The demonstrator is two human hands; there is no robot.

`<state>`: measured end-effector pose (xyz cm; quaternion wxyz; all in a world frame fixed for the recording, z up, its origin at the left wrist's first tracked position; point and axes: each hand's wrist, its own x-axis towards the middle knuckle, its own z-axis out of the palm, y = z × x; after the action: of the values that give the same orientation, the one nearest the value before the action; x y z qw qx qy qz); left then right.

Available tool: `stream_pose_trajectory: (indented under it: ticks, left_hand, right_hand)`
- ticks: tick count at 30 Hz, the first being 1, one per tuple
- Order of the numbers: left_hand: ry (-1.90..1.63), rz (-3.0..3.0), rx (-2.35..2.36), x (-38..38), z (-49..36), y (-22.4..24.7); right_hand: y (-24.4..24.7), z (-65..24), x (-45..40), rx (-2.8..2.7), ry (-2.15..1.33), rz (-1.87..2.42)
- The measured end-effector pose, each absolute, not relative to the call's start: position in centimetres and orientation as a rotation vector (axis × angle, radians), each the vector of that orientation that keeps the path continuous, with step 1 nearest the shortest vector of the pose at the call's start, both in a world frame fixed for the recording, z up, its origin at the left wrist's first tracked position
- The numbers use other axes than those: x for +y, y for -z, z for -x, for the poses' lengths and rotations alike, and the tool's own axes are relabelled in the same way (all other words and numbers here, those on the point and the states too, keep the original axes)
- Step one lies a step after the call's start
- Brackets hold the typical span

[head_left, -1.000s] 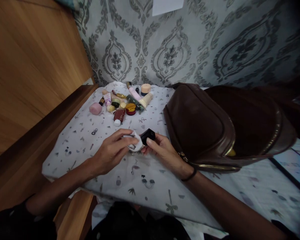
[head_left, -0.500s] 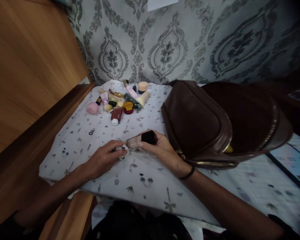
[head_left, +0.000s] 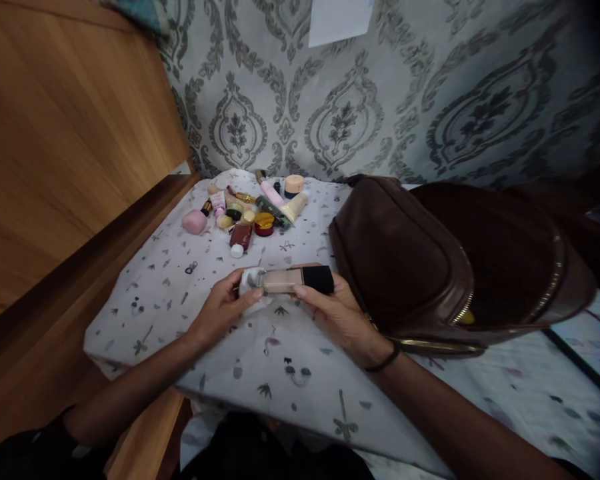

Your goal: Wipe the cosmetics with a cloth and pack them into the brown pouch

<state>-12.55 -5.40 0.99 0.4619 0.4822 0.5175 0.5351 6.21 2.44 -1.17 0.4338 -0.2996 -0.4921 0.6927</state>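
Free leftward passage over tablecloth [head_left: 155, 300]; rightward obstacle, brown bag [head_left: 397, 260].

The bottle [head_left: 283, 281] is left of the bag [head_left: 395, 253], before the cosmetics [head_left: 249, 217].

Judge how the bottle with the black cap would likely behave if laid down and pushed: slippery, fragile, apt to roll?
The bottle is probably slippery, as its walls look smooth. Those see-through walls could be glass, so it may be fragile and rather heavy for its size. The boxy black cap suggests it would slide rather than roll.
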Motion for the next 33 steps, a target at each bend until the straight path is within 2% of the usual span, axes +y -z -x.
stream_pose_trajectory:
  ticks: [9,18,22,27,33]
  left_hand:
    - [-1.385,-0.864,1.264,-5.0,12.1,-0.5]
    - [-1.257,-0.841,1.282,-5.4,12.3,-1.0]
    - [-1.295,-1.158,1.367,-5.8,12.2,-3.1]
    - [-1.376,-1.938,1.509,-5.9,10.8,-5.9]
    - [-0.937,-2.75,1.429,-5.2,9.9,-5.4]
  right_hand:
    - [0.1,-6.5,1.9,-1.669,-1.269,0.749]
    - [0.5,-6.3,1.3,-1.613,-1.199,0.83]
    - [1.1,-6.2,1.6,-1.653,-1.217,0.851]
    - [1.2,-6.3,1.2,-1.825,-1.136,0.799]
    - [0.9,-6.5,1.0,-1.889,-1.093,0.659]
